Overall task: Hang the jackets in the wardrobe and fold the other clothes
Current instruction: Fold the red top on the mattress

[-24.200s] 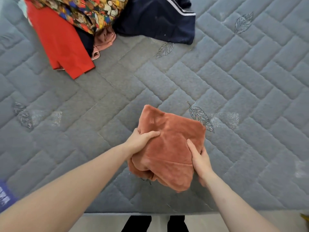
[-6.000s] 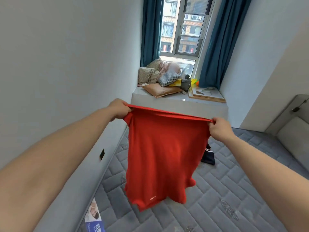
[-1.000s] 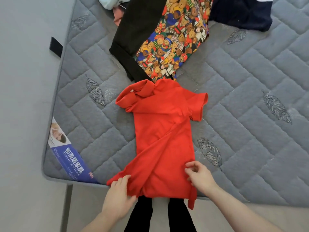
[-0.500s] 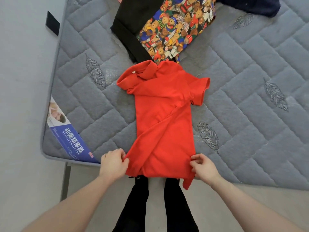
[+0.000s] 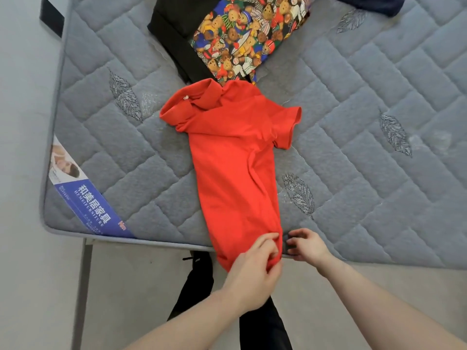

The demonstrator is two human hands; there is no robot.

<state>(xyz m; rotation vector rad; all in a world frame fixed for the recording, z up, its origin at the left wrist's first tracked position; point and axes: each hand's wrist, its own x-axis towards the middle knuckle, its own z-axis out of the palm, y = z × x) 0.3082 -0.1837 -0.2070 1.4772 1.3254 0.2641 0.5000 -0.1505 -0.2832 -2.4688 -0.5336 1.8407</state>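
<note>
Mattress (image 5: 353,127) is grey, quilted, leaf-stitched, with a blue label (image 5: 83,198) at 9 o'clock. Red polo shirt (image 5: 235,160) lies folded narrow at centre. Left hand (image 5: 255,266) pinches its hem at 6; right hand (image 5: 307,245) loosely curled beside it, holding nothing. Teddy-print fabric (image 5: 242,39) sits at 12.

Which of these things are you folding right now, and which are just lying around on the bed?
In the job now:
- red polo shirt
- left hand, pinching its hem
- right hand, by the hem

Just lying about:
- teddy-bear print garment
- black garment
- navy garment
- mattress label
</note>
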